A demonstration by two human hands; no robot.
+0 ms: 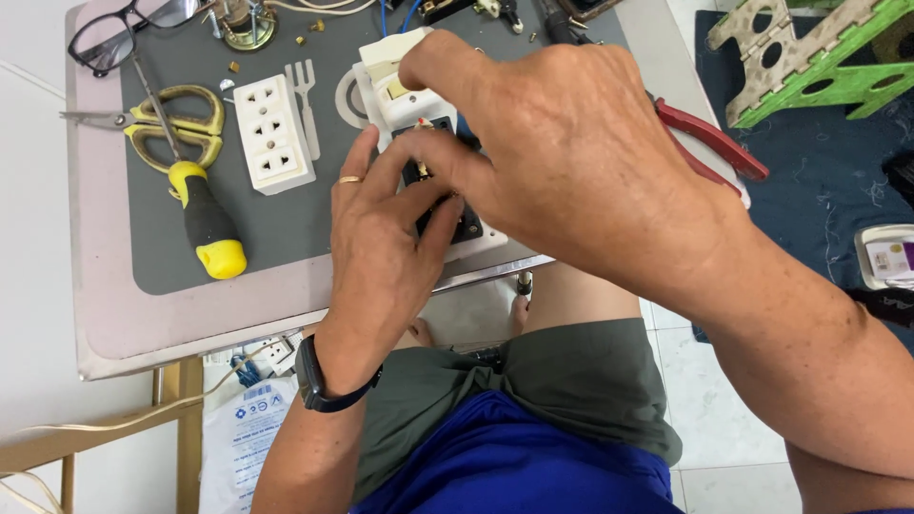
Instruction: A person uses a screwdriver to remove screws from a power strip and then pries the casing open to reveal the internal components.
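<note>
Item: white socket unit (405, 90), opened, black insert exposed, on the worktop (286, 238). Left hand (381, 257) steadies it, fingers pressed down; right hand (581, 162) pinches an inner part. Fitting stage; the next move likely demands careful alignment.

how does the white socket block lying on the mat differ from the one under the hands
The white socket block on the mat lies closed and untouched, its face of pin holes fully visible. The opened socket block is held by the left hand and right hand, mostly hidden, with dark inner parts and small metal contacts showing. The closed one lies beside the scissors. Both have white plastic casings.
</note>
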